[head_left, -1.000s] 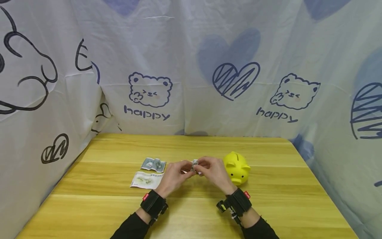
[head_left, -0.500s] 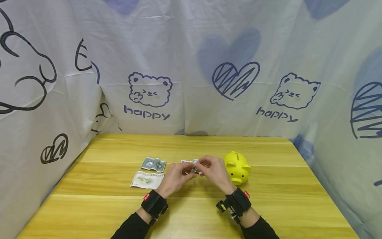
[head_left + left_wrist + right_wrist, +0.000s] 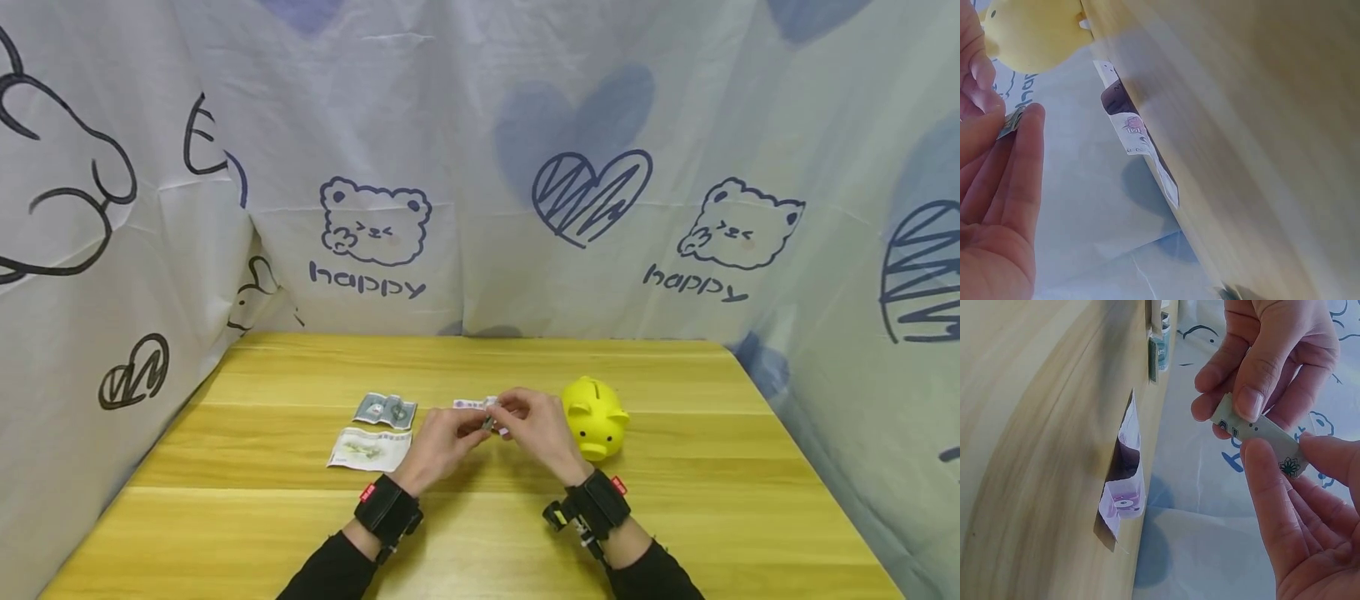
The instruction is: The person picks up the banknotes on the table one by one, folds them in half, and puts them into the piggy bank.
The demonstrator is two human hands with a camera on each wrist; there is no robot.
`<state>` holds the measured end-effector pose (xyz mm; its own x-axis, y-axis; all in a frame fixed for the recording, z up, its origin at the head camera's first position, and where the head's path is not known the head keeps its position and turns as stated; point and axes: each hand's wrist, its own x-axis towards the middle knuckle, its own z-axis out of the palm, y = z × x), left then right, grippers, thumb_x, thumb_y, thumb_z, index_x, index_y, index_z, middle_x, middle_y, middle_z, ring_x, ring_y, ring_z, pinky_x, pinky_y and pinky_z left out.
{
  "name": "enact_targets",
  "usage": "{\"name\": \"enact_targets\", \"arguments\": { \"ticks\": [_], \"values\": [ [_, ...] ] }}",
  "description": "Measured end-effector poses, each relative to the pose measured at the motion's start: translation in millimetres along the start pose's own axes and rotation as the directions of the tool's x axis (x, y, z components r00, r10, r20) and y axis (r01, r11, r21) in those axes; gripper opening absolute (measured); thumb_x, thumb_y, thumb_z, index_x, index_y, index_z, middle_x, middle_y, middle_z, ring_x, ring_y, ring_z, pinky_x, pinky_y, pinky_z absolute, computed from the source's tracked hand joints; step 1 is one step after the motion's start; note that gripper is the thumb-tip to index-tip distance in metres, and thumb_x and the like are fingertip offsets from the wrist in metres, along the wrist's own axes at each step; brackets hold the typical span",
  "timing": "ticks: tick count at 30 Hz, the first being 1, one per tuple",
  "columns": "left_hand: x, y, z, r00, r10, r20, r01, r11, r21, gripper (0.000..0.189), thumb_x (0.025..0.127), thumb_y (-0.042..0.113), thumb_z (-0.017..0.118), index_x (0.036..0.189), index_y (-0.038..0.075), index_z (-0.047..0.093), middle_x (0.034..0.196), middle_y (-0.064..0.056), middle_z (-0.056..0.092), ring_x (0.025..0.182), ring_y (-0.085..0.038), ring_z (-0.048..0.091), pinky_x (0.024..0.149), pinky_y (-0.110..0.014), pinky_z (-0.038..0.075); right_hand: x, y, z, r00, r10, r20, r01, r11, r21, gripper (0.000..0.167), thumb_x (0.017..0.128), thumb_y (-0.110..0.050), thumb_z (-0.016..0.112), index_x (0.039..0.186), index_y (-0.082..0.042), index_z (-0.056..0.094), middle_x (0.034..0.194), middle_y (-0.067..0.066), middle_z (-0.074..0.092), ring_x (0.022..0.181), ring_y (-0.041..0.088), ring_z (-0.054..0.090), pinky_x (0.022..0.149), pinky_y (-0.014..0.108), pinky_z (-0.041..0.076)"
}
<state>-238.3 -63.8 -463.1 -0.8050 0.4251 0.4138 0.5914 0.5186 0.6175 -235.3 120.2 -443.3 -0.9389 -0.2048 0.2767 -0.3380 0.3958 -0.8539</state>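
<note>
A greenish banknote (image 3: pixel 1266 434), folded into a narrow strip, is held off the table between both hands. My left hand (image 3: pixel 438 450) pinches one end with thumb and fingers. At the other end, my right hand (image 3: pixel 542 429) pinches it between thumb and fingertips. In the head view the fingers hide most of the strip. Behind the hands a creased purple banknote (image 3: pixel 1125 487) lies on the table, bent up in the middle. Right beside my right hand stands a yellow piggy bank (image 3: pixel 596 421) with a slot in its back.
Left of my left hand lie a creased blue-green banknote (image 3: pixel 385 412) and, nearer, a flatter pale banknote (image 3: pixel 369 450). The wooden table (image 3: pixel 300 533) is bounded at the back and sides by printed white cloth (image 3: pixel 465 150).
The folded banknote has tilted slightly between my fingers, which have shifted a little. More of the purple banknote shows behind the hands. The piggy bank and other banknotes stay put.
</note>
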Motion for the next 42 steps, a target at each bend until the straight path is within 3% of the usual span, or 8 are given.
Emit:
{"name": "enact_targets", "arguments": {
  "ticks": [8,17,27,33,42],
  "values": [
    [1.5,0.0,1.1,1.000,0.006,-0.004,-0.006,1.000,-0.001,0.018,0.089,0.011,0.072,0.107,0.012,0.076,0.101,-0.004,0.076,0.086,-0.011,0.072,0.073,-0.020,0.057,0.4,1.7,-1.2,1.000,-0.003,-0.002,0.003,1.000,0.001,0.013,0.094,-0.019,0.068,0.100,-0.009,0.072,0.089,0.008,0.074,0.073,0.029,0.072,0.063,0.043,0.060],
    [0.7,0.8,-0.5,1.000,-0.020,-0.023,0.021,1.000,0.015,0.009,0.090,0.014,0.072,0.096,0.012,0.078,0.092,-0.001,0.076,0.079,-0.006,0.068,0.066,-0.018,0.054,0.2,0.3,-1.8,0.999,-0.041,0.012,0.041,0.999,-0.033,0.011,0.095,-0.019,0.066,0.097,-0.010,0.072,0.086,0.007,0.073,0.074,0.029,0.072,0.059,0.028,0.059],
    [0.9,0.4,0.7,0.999,-0.032,-0.031,0.031,0.999,-0.028,0.011,0.090,0.009,0.070,0.098,0.008,0.077,0.089,-0.005,0.076,0.074,-0.008,0.070,0.063,-0.016,0.054,1.4,2.1,-2.0,0.996,-0.090,0.020,0.091,0.994,-0.055,0.011,0.095,-0.020,0.066,0.097,-0.010,0.072,0.087,0.005,0.073,0.074,0.022,0.071,0.059,0.024,0.058],
    [1.4,-1.6,1.3,0.999,-0.041,-0.024,0.040,0.999,-0.033,0.014,0.092,0.009,0.068,0.102,0.008,0.077,0.087,-0.003,0.076,0.073,-0.008,0.070,0.064,-0.015,0.054,1.6,2.5,-1.5,0.995,-0.092,0.035,0.096,0.987,-0.126,0.010,0.092,-0.018,0.070,0.098,-0.010,0.070,0.089,0.003,0.074,0.076,0.013,0.069,0.058,0.022,0.055],
    [1.2,-1.3,2.3,0.997,-0.057,-0.055,0.052,0.995,-0.084,0.009,0.091,0.012,0.070,0.098,0.010,0.074,0.086,-0.001,0.075,0.074,-0.007,0.069,0.065,-0.019,0.055,0.5,2.0,-0.8,0.998,-0.041,0.043,0.044,0.997,-0.068,0.005,0.095,-0.013,0.066,0.097,-0.008,0.068,0.084,0.007,0.072,0.073,0.028,0.071,0.057,0.022,0.056]
  ]
}}
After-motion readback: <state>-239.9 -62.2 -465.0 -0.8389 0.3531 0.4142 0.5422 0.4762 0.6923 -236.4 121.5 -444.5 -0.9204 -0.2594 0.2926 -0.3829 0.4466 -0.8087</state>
